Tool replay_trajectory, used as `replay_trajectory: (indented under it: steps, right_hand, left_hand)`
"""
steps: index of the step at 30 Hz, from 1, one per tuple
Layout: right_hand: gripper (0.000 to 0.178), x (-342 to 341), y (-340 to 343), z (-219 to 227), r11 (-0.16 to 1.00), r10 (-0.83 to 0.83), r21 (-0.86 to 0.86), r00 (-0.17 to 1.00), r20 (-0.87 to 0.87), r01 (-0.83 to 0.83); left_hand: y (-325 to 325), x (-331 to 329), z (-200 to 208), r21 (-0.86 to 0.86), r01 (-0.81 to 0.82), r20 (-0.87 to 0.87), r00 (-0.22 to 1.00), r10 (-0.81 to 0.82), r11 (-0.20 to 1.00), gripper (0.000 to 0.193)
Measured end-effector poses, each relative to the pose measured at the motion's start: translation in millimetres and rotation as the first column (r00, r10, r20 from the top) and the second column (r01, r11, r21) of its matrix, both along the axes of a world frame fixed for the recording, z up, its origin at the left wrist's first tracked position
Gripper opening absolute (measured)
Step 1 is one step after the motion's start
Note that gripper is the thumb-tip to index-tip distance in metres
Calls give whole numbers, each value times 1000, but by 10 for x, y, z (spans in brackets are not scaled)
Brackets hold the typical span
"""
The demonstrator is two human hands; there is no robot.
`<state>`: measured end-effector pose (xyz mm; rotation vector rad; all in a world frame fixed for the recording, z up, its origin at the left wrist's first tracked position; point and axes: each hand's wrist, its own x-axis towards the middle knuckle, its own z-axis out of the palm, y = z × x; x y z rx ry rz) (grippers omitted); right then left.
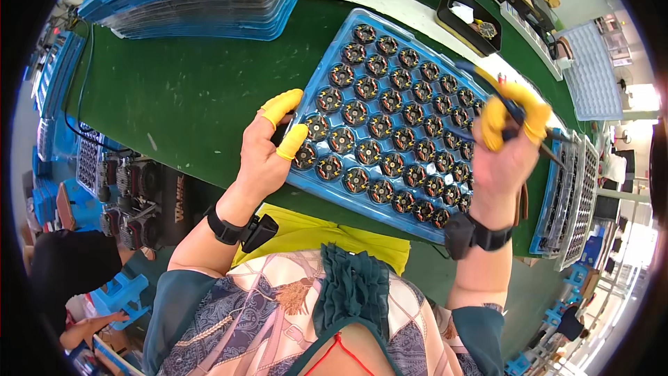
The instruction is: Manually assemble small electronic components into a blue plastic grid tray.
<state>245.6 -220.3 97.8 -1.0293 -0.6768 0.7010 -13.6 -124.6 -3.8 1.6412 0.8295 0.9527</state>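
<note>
Thumb and finger parted, the left hand (270,136) touches a blue plastic tray (376,210) slanting lengthwise down-right, beneath the nearer right hand (509,150), clasping a blurred tool (513,110).

Both arms (483,278) out fwd, well apart.
L grip (268,139): thumb (292,141) & index (281,105) spread, wrist (236,202) approx. straight; R grip (511,129): fingers (532,108) curled in, a bit blurry.

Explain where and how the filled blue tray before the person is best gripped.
Probably by the rim of the tray, approached from left and right at once: it is broad and flat, and rows of round parts fill its middle, leaving mainly the border free.
</note>
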Motion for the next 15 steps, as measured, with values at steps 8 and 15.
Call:
replay_trajectory:
  steps: [8,15]
  right_hand:
    - [48,-394,801,-294,991,120,-65,990,68,-116]
    - [47,-438,908,-419,990,108,-97,993,41,-103]
  left_hand:
    - [42,-13,25,108,5,-28,1000,-2,994,42]
    - [68,-26,59,195,26,-89,996,-9,980,42]
